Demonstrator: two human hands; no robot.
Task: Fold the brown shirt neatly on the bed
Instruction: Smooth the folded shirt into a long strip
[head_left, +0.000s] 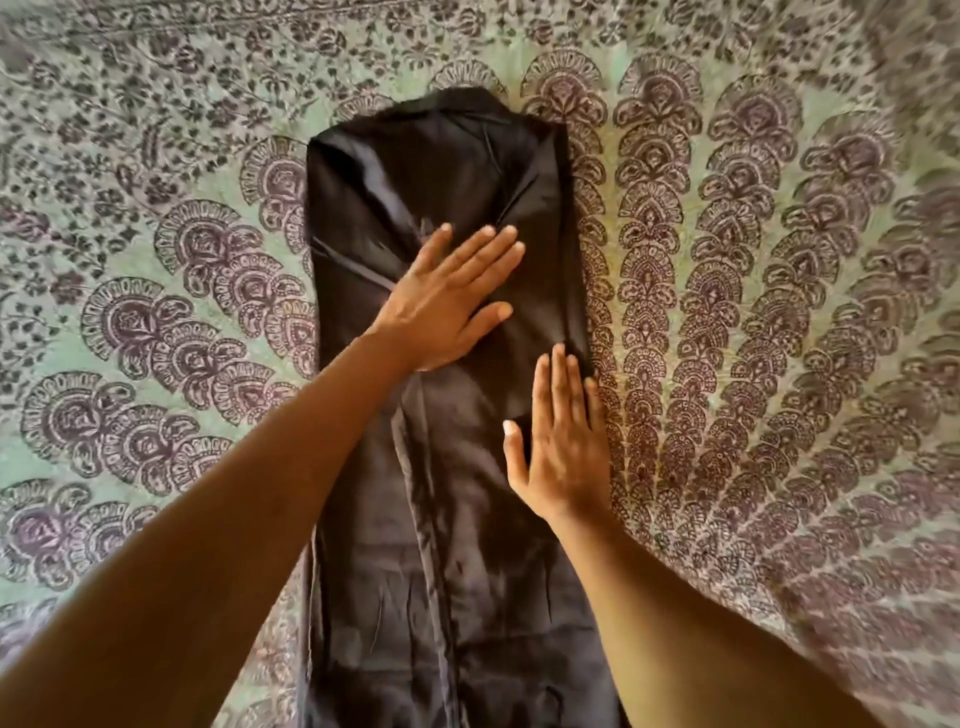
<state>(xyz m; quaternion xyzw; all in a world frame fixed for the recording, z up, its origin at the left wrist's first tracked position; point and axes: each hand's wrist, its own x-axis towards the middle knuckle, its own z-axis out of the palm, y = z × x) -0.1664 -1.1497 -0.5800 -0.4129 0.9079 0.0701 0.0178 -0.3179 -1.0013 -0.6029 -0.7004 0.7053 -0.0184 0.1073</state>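
Observation:
The dark brown shirt (441, 545) lies on the bed as a long narrow strip, its sides folded in and its collar end at the far end. My left hand (449, 296) lies flat, palm down, on the shirt's upper middle, fingers spread a little. My right hand (563, 447) rests flat on the shirt's right edge, lower down, fingers together and pointing away from me. Neither hand grips the cloth. The shirt's near end runs out of view at the bottom.
A pale green bedspread (753, 312) with a dark purple paisley and floral print covers the whole bed around the shirt, lying flat on both sides of it.

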